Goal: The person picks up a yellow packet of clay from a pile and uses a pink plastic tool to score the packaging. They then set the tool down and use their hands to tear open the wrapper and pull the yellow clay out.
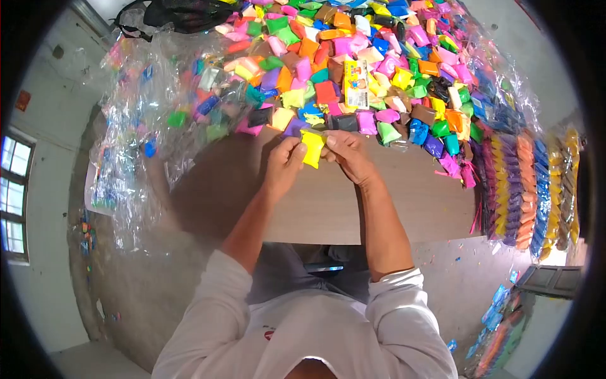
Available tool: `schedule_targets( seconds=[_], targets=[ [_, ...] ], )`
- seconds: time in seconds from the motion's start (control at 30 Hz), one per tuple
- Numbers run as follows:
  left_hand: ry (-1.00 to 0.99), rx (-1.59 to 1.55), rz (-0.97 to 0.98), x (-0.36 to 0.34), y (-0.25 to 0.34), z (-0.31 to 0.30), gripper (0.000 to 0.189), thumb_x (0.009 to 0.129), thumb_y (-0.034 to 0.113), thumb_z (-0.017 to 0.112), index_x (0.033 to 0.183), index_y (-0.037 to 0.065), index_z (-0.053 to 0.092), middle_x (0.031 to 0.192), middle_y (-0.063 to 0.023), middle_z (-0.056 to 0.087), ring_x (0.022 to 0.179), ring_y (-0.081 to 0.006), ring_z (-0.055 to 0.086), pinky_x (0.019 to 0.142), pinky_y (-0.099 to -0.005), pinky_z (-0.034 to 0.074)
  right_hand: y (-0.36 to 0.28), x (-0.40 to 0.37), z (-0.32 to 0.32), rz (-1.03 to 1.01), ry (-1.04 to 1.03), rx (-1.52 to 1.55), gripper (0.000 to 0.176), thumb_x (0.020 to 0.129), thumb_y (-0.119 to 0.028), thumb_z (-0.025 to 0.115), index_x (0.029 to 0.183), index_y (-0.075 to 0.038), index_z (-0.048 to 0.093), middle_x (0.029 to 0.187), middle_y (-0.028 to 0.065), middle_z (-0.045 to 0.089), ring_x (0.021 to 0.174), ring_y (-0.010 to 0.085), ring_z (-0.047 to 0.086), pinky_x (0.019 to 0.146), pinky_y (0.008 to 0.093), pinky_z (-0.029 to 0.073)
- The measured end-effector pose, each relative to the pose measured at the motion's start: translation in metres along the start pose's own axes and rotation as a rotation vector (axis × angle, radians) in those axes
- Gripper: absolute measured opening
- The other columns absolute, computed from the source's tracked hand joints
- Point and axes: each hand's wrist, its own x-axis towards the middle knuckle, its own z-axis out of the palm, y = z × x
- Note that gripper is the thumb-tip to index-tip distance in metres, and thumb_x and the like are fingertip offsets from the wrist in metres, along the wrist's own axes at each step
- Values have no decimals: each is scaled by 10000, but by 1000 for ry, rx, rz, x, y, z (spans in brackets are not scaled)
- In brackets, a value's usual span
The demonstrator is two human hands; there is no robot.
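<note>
A small bright yellow packet (312, 150), soft-looking and in clear wrap, is held up over the near part of the table. My left hand (286, 163) pinches its left side with thumb and fingers. On the other side, my right hand (349, 155) has its thumb and fingers closed at the packet's upper right edge. Just beyond my hands lies a big heap of similar packets (325, 93) in many colours. A purple packet (294, 128) is right behind the yellow one. A yellow and white printed card (356, 84) lies on the heap.
Crumpled clear plastic bags (136, 145) cover the table's left side. A black mesh bag (183, 15) sits at the far left. Strips of joined packets (524, 189) hang over the right edge of the brown table (303, 215). More packet strips (502, 331) lie on the floor at right.
</note>
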Motion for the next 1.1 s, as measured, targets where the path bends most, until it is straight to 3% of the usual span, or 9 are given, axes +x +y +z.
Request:
schedule_targets(
  seconds=[0.3,0.53,0.73,1.07,1.1],
  targets=[
    [-60,11,20,-3,-3,3,169,899,161,605,917,-1,560,766,17,537,681,-44,466,582,-246,407,12,-1,1,-90,76,-191,176,860,-135,659,995,-22,669,742,-25,584,604,50,474,527,200,362],
    [-20,121,33,-3,2,3,282,950,266,529,893,-9,541,745,-47,534,696,-94,474,610,-285,419,6,-4,9,-41,113,-257,142,891,-146,626,955,-27,669,712,-5,600,578,55,480,518,198,366],
    [1,148,89,-3,3,2,301,981,262,458,889,-15,531,743,-78,531,706,-123,479,640,-311,428,7,-1,5,-24,56,-147,182,906,-170,604,963,-8,665,725,30,629,573,71,502,522,197,384],
    [4,129,75,-3,0,2,285,974,246,458,878,-16,519,734,-77,522,691,-128,477,622,-312,422,4,-2,4,-11,49,-211,155,873,-141,631,935,-3,659,744,28,637,581,67,512,529,193,396],
    [11,128,65,-3,0,2,262,974,228,461,887,-9,531,743,-31,509,699,-95,454,616,-278,410,4,-2,4,-17,39,-214,132,864,-128,635,913,-7,658,743,27,637,579,67,513,528,193,397]
  ],
)
